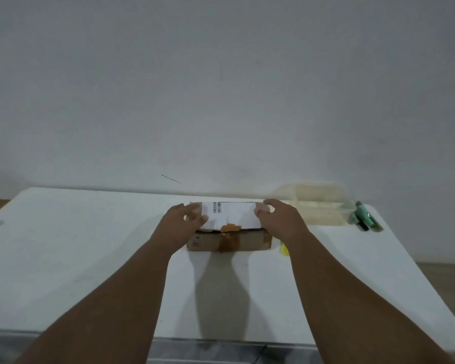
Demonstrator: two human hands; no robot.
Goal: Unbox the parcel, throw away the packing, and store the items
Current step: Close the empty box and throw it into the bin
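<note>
Parcel (pixel 229 233), a brown cardboard box with a white label on top and brown tape down its front, sits at the centre of the frame on a white table (pixel 76 258). Left hand (pixel 180 223) and right hand (pixel 280 219) rest at its two ends, fingers spread and loose, clasping nothing firmly. A clear plastic container (pixel 313 206) and green pens (pixel 364 216) lie right of centre.

Plain room: bare white wall (pixel 221 88) behind a white table (pixel 90 258).
</note>
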